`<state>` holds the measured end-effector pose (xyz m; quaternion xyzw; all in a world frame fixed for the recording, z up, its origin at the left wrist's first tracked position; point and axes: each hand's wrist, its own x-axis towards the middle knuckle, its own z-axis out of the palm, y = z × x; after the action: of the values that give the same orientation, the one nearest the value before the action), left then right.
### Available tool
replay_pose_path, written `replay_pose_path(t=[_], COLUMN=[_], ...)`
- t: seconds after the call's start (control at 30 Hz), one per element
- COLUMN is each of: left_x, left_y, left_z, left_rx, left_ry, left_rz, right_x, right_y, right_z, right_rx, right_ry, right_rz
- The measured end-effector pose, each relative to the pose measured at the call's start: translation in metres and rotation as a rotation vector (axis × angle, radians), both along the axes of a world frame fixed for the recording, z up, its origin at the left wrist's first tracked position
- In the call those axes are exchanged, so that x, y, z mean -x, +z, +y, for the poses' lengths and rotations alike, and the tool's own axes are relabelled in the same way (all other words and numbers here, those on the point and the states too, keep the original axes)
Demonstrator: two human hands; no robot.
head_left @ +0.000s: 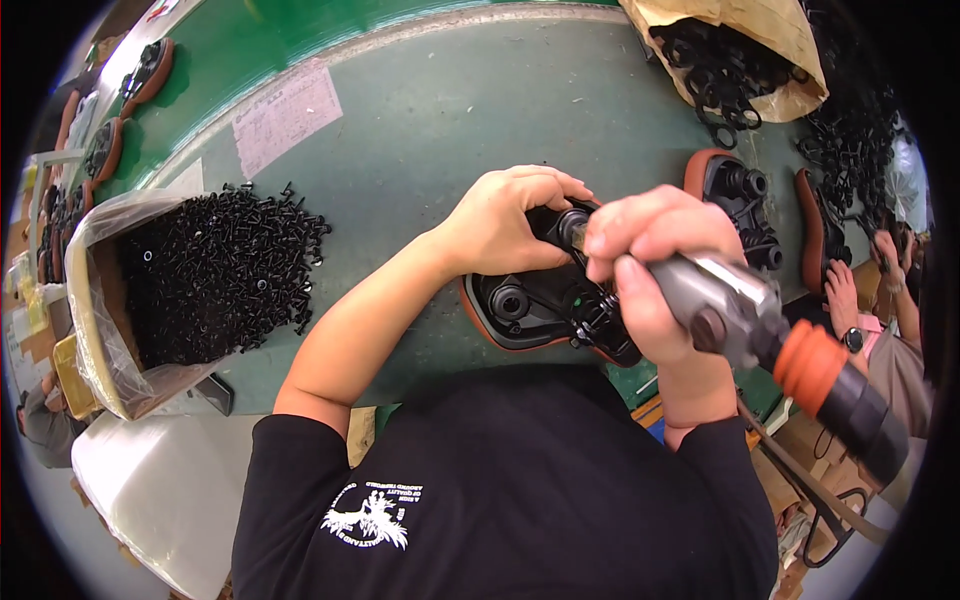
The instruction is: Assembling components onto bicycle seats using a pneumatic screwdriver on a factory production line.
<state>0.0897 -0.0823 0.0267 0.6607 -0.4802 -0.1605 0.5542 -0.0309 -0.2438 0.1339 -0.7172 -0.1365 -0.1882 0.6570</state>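
A bicycle saddle [545,312] lies upside down on the green bench in front of me, its brown edge and black underside with springs showing. My left hand [505,222] is closed on the saddle's far part, thumb and fingers on either side of a round black fitting. My right hand [660,240] is wrapped round a silver air driver [730,300] with an orange and black hose end. The driver's nose points at that fitting beside my left fingers. Whether its tip touches is hard to make out behind my right hand.
On the left, a plastic-lined box [95,290] spills black bolts [235,270] onto the bench. A paper sheet [288,115] lies beyond. At the far right stands a paper sack [790,60] of black rings. Another saddle [735,200] sits to the right, near a co-worker's hands [845,300].
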Motion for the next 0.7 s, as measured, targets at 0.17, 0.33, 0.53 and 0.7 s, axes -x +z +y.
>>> replay_pose_path(t=[0.17, 0.33, 0.53, 0.7], left_x=[0.001, 0.008, -0.028, -0.162], left_y=[0.009, 0.011, 0.031, 0.032], left_z=[-0.004, -0.001, 0.043, 0.149], left_rx=[-0.058, -0.144, -0.125, 0.168], left_ry=[0.007, -0.006, 0.185, 1.033], left_rz=[0.048, 0.097, 0.023, 0.233], right_x=[-0.003, 0.013, 0.09, 0.137], right_y=[-0.002, 0.011, 0.022, -0.02], right_z=[0.0, -0.008, -0.042, -0.084], right_rx=[0.031, 0.017, -0.275, -0.484], right_ry=[-0.021, 0.023, -0.277, -0.856], right_rz=[0.025, -0.046, -0.135, 0.338])
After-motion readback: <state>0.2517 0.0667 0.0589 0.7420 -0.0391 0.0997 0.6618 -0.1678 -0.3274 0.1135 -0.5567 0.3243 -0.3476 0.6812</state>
